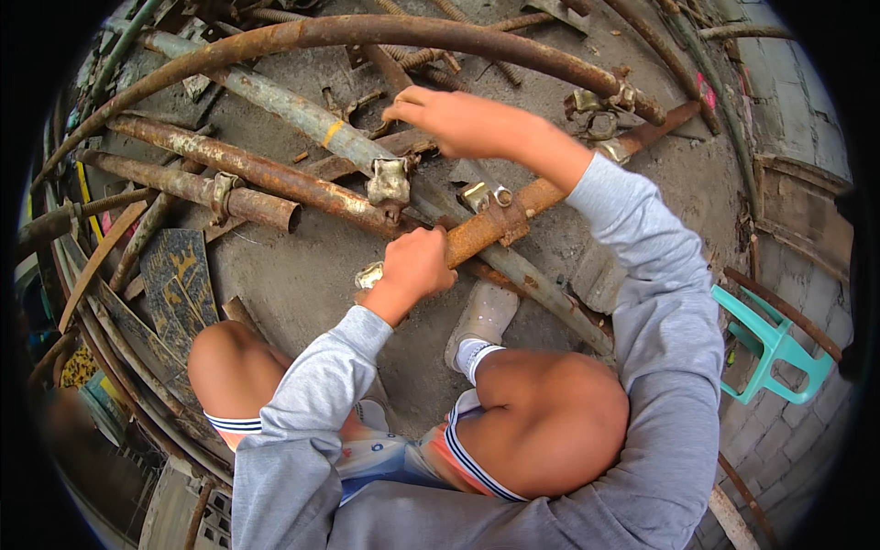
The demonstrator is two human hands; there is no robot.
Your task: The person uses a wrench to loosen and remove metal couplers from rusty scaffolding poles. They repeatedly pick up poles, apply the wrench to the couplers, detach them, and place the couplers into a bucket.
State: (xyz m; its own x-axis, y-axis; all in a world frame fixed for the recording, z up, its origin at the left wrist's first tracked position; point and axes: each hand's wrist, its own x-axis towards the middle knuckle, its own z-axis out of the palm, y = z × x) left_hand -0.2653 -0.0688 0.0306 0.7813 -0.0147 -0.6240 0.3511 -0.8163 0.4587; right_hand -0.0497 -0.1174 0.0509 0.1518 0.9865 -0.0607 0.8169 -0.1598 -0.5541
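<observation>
My left hand (414, 268) is closed round the near end of a rusty orange-brown pipe (477, 236), which slants up to the right. Beside that hand, a pale metal clamp (369, 275) shows at the pipe's end. Another coupler clamp (486, 194) with a bolt sits further along the same pipe. Above the pipe, my right hand (458, 124) has its fingers curled to the left; what they hold, if anything, I cannot make out. Close below its fingertips, a clamp (390, 183) is fixed to a grey pipe (302, 115) with a yellow band.
Several rusty pipes (257, 170) lie across the concrete ground on the left, one carrying a clamp (223, 197). A long bent pipe (367, 32) arches along the far side. A turquoise plastic stool (775, 348) stands at right by a block wall (807, 119). My shoe (483, 321) is near the pipes.
</observation>
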